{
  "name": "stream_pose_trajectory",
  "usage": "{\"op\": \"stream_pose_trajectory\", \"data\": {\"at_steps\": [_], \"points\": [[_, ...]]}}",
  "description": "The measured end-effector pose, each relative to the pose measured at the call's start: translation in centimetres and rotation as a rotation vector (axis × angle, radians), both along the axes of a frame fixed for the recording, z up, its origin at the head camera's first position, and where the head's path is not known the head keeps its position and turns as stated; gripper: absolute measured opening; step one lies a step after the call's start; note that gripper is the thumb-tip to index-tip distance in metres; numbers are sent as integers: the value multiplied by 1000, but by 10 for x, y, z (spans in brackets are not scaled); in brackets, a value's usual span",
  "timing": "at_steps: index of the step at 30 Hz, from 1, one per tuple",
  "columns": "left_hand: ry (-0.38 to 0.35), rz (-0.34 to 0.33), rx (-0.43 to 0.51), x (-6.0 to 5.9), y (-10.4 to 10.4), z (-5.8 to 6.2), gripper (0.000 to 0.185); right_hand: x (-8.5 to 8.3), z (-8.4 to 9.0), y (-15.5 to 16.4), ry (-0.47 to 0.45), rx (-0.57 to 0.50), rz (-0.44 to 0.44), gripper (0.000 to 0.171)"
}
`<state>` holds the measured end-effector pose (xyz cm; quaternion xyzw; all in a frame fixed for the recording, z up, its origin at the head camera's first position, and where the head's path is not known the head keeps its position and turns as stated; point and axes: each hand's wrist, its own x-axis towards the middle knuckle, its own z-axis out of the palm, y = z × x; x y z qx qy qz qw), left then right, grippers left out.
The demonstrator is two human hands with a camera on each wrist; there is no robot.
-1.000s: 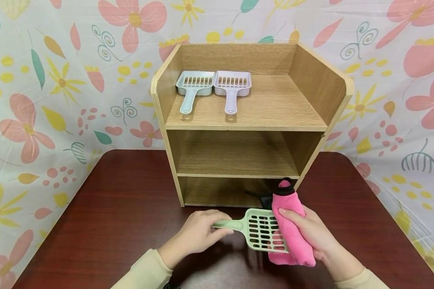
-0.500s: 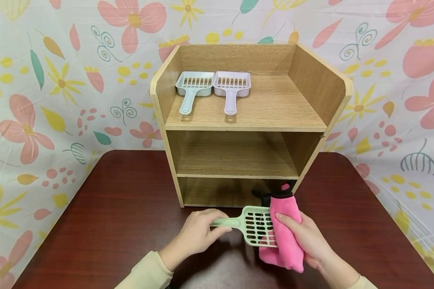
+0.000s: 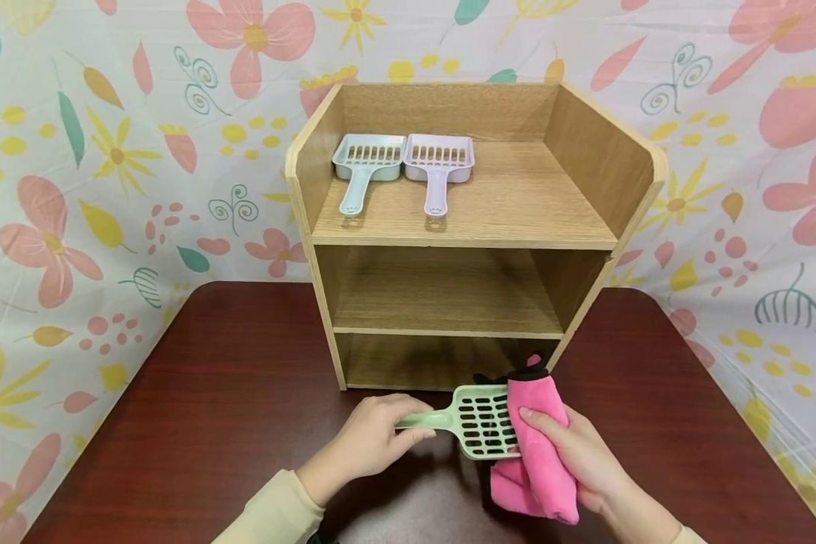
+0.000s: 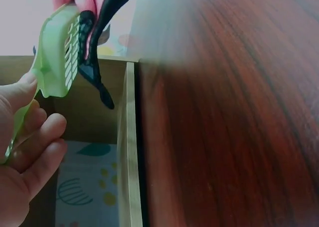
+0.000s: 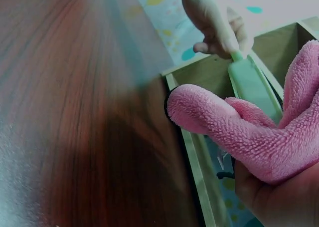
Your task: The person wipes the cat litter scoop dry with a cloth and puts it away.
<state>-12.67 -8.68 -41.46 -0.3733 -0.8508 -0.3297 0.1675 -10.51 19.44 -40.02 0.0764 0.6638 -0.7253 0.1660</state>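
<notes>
My left hand pinches the handle of a pale green slotted litter scoop between thumb and fingers, above the table's near side. A pink plush cloth with black trim covers the scoop's far end. My right hand grips this cloth, its thumb on top. In the left wrist view, the scoop has the cloth against its slotted head, and black strips hang off it. From the right wrist, the folded cloth hides part of the scoop.
A wooden shelf unit stands on the dark red-brown table, just beyond my hands. A blue litter scoop and a lilac one lie side by side on its top shelf. Behind hangs a flowered sheet.
The cloth in my right hand has shifted left and down along the green scoop. The scoop's head has risen slightly. My left hand has stayed nearly in place, still pinching the handle.
</notes>
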Motion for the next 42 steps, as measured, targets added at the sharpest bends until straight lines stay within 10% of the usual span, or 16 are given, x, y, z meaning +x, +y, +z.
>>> {"op": "stream_pose_trajectory", "data": {"at_steps": [5,24,42], "points": [[27,-47,-16,0,2,1,19,-6,2,2,-18,7,-23,29],[135,205,183,7,41,-18,23,0,-3,-54,19,-444,-494,25],[314,29,122,5,27,-13,23,-7,-4,-44,72,-529,-556,29]]}}
